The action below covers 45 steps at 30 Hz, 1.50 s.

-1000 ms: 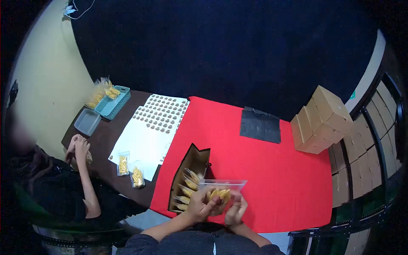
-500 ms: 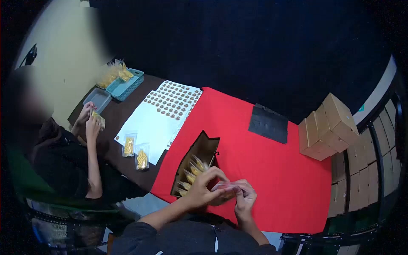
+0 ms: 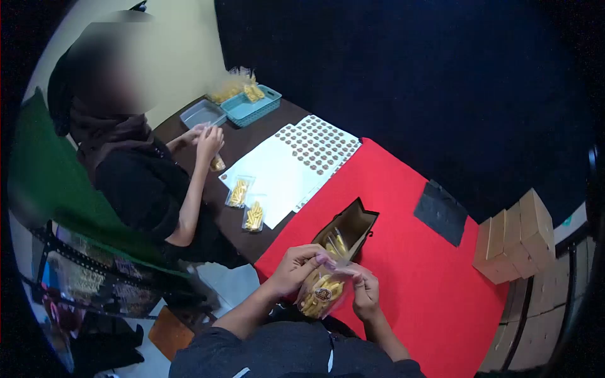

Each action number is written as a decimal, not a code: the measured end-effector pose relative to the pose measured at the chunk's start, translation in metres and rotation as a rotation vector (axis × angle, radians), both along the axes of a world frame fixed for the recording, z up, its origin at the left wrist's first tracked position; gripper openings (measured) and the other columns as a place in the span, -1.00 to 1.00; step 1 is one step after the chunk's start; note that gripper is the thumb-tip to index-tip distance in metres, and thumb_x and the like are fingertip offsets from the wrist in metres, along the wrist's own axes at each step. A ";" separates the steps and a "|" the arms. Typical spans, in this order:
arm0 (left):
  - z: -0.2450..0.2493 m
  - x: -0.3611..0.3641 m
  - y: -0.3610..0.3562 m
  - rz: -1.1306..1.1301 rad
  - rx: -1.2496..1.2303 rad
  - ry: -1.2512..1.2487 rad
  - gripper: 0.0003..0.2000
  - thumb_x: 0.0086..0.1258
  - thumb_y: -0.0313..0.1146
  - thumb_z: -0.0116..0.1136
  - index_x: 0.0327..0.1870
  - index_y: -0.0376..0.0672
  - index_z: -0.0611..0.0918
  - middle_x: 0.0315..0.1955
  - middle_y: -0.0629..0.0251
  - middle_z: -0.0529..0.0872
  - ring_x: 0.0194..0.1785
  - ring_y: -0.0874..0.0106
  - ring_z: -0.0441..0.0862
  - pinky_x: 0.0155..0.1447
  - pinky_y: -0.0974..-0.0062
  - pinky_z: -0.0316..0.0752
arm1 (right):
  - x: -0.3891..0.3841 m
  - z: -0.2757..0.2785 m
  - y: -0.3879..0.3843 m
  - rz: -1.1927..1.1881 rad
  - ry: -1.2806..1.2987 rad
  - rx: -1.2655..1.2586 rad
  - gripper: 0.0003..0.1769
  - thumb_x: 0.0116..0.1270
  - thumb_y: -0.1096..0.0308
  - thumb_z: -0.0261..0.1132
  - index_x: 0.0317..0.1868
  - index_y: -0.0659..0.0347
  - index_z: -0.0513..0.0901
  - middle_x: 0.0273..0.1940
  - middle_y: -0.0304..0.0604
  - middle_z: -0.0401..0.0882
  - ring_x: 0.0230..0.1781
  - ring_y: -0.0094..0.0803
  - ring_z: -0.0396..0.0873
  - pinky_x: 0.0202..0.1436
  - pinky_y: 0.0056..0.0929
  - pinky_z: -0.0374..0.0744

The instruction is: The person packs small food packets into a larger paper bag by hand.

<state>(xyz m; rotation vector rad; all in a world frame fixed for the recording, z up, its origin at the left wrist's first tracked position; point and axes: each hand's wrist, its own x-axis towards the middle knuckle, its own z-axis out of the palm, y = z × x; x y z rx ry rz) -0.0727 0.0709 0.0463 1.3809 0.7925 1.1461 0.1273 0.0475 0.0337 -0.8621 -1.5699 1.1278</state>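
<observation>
Between my two hands hangs a clear bag of yellow sticks (image 3: 320,297) with a round brown label facing up. My left hand (image 3: 299,268) pinches the bag's top edge from the left, and my right hand (image 3: 365,291) pinches it from the right. Just beyond them an open brown paper bag (image 3: 360,222) lies on the red cloth (image 3: 403,277), with clear packets of yellow sticks inside, partly hidden by my hands. Two more filled packets (image 3: 238,191) (image 3: 254,215) rest by the white sticker sheets (image 3: 265,169).
A co-worker (image 3: 142,183) at the left handles a small packet (image 3: 217,163) near a grey tray (image 3: 203,113) and a teal basket (image 3: 252,114) with bagged yellow pieces. A black sheet (image 3: 441,212) and cardboard boxes (image 3: 517,242) are at the right.
The view has turned left, so the scene sits further right. The bag between my hands now shows its yellow contents and label. The co-worker's hands have come closer together.
</observation>
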 end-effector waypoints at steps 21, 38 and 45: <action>0.000 0.027 -0.026 -0.099 0.279 0.068 -0.59 0.32 -0.26 0.29 0.15 -0.23 0.57 0.09 0.15 0.63 0.22 0.30 0.54 0.26 0.32 0.39 | -0.007 0.004 -0.020 -0.538 -0.063 0.340 -0.28 0.25 -0.15 0.34 0.18 0.29 0.51 0.12 0.02 0.34 0.13 -0.17 0.40 0.24 -0.19 0.38; 0.004 0.030 -0.029 -0.155 0.178 -0.082 -0.56 0.61 -0.15 -0.21 0.13 -0.38 0.54 0.03 0.08 0.67 0.12 0.33 0.61 0.23 0.38 0.43 | 0.012 0.029 -0.022 -0.314 0.018 0.180 -0.47 0.54 0.05 0.00 -0.11 0.37 0.71 -0.04 0.07 0.68 -0.05 -0.20 0.62 0.13 -0.30 0.51; -0.002 0.026 -0.016 -0.060 0.157 -0.235 -0.61 0.54 -0.08 -0.04 0.06 -0.28 0.46 0.02 0.11 0.60 0.16 0.36 0.51 0.28 0.34 0.36 | 0.014 0.027 -0.023 -0.596 0.128 0.121 -0.40 0.58 0.04 -0.08 -0.02 0.50 0.63 -0.03 0.12 0.66 0.00 -0.18 0.65 0.15 -0.26 0.55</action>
